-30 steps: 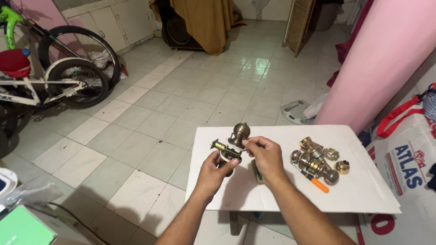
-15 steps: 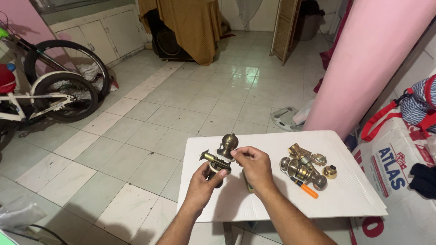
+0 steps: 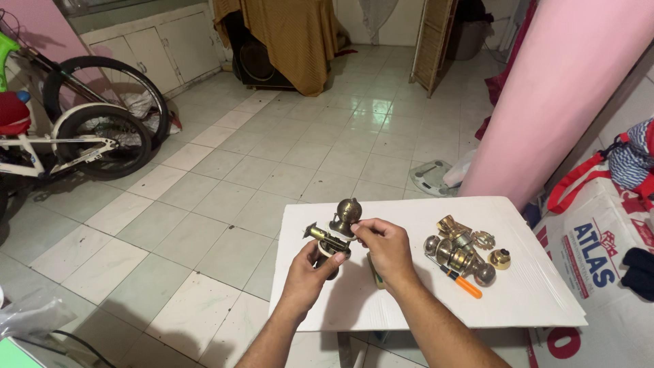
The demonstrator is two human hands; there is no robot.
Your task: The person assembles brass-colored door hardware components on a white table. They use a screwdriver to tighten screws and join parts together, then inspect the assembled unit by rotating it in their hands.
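Note:
A brass door knob assembly with a round knob on top and a latch bar sticking out to the left is held over a white board. My left hand grips its lower part from beneath. My right hand pinches it at the knob's neck from the right side. Both forearms reach in from the bottom of the head view.
More brass lock parts and an orange-handled screwdriver lie on the board's right half. A bicycle stands at the left, a pink pillar and a printed sack at the right. A bathroom scale lies on the tiled floor.
The camera view has shifted slightly. Both hands keep hold of the knob assembly in about the same place over the board.

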